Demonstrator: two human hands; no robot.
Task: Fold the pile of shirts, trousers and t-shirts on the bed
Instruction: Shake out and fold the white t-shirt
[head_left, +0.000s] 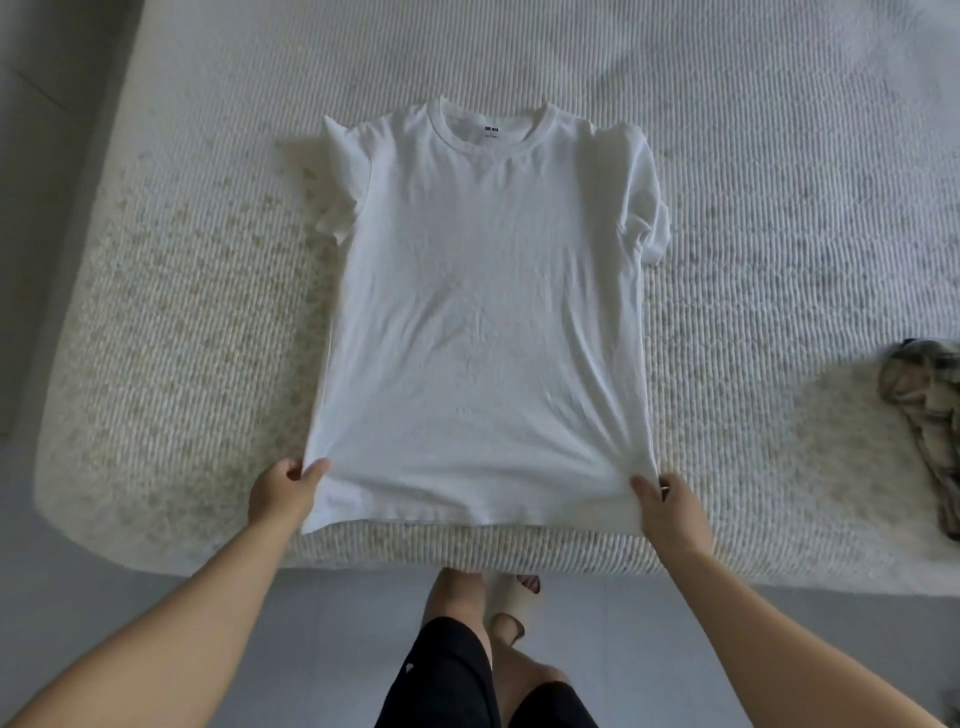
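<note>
My white t-shirt lies flat on the bed, collar away from me, hem at the near edge. My left hand and right hand each pinch a hem corner — I should pull evenly, keeping the sides straight, before folding.

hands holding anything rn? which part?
Both hold the t-shirt, which lies flat on the bed. Left hand pinches its lower left side edge, right hand its lower right side edge, just above the hem.

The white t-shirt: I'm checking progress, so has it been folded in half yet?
No, the white t-shirt lies spread flat on the bed, collar far, each hand pinching a hem corner.
</note>
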